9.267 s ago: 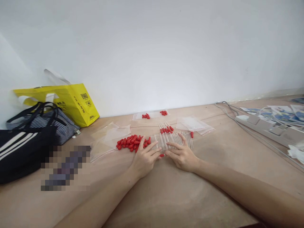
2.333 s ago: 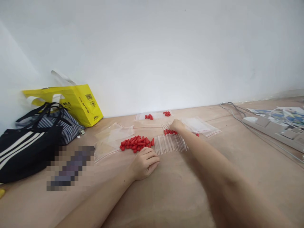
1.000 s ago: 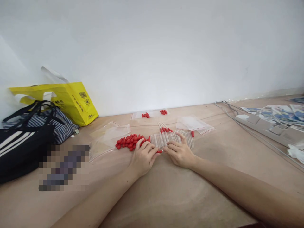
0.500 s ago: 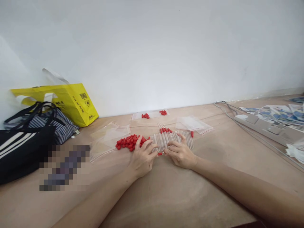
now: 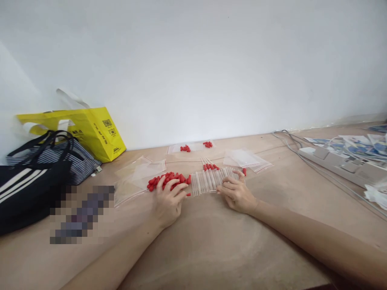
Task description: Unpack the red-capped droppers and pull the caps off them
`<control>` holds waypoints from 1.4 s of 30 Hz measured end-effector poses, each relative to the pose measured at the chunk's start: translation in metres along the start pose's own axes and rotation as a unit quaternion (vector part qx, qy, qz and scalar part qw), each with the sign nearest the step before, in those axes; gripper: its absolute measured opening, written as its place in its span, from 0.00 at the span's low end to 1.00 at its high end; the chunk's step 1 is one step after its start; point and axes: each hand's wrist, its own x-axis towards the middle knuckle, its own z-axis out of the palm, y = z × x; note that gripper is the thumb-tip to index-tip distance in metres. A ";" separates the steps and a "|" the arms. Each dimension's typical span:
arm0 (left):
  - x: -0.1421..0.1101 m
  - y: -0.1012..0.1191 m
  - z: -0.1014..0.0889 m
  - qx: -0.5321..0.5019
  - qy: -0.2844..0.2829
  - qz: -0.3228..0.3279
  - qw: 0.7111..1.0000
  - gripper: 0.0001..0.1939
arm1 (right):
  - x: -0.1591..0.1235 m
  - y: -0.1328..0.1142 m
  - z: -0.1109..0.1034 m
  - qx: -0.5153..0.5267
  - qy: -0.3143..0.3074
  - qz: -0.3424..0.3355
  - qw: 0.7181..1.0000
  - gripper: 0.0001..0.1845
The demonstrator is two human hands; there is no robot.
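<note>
My left hand [image 5: 169,201] is closed beside a pile of red rubber bulbs [image 5: 165,180], with curled fingers partly covering it. A small red bulb [image 5: 188,194] shows at its fingertips; whether a tube is fitted to it is hidden. To the right lies a row of clear dropper tubes [image 5: 205,181], side by side. My right hand [image 5: 237,195] is at the right part of this row, its fingers pinching a clear tube [image 5: 213,191] at the near edge. Behind the row lie several tubes with red bulbs fitted [image 5: 211,166]. One red bulb [image 5: 244,172] is by the row's right end.
Clear zip bags lie at the left [image 5: 137,177] and right [image 5: 246,159]. A further bag [image 5: 196,148] with red-bulbed droppers is near the wall. Yellow [image 5: 102,137] and black [image 5: 30,193] bags stand left; a power strip [image 5: 338,163] and cables lie right.
My left hand has moved left toward the bulb pile, and the red bulb at its fingertips moved left with it. My right hand has shifted slightly right, away from the left one.
</note>
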 end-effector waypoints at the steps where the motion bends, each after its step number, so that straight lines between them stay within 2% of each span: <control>1: -0.001 -0.001 0.001 0.000 0.005 -0.008 1.000 0.08 | -0.002 0.002 0.000 -0.001 -0.008 0.008 1.000 0.11; 5: -0.001 0.000 0.010 -0.064 0.011 -0.018 0.998 0.08 | -0.008 0.012 0.006 0.012 -0.043 0.051 0.998 0.16; 8: 0.002 -0.002 0.017 -0.112 0.030 -0.039 0.992 0.12 | -0.009 0.024 0.014 0.013 -0.037 0.119 0.992 0.21; 12: 0.003 -0.013 0.020 -0.102 0.065 -0.101 0.988 0.17 | -0.008 0.039 0.024 -0.015 -0.025 0.168 0.985 0.22; 17: 0.002 -0.029 0.021 -0.070 0.078 -0.182 0.978 0.16 | -0.007 0.043 0.032 -0.041 -0.061 0.184 0.980 0.23; 21: 0.002 -0.035 0.021 -0.064 0.062 -0.251 0.964 0.13 | -0.006 0.040 0.032 -0.024 -0.076 0.168 0.983 0.19; 26: 0.004 -0.038 0.018 0.006 0.027 -0.295 0.955 0.08 | -0.003 0.035 0.028 -0.003 -0.063 0.168 0.984 0.12; 32: 0.004 -0.051 0.014 0.057 0.015 -0.358 0.932 0.09 | 0.003 0.030 0.021 -0.025 -0.055 0.214 0.975 0.12; 34: 0.003 -0.057 0.013 0.060 0.020 -0.389 0.919 0.09 | 0.013 0.035 0.020 -0.038 -0.085 0.268 0.959 0.12; 37: -0.001 -0.065 0.011 0.060 0.031 -0.414 0.908 0.09 | 0.034 0.051 0.025 -0.035 -0.148 0.368 0.918 0.12; 42: -0.010 -0.077 0.005 0.088 0.027 -0.434 0.896 0.10 | 0.067 0.079 0.049 -0.020 -0.205 0.465 0.861 0.13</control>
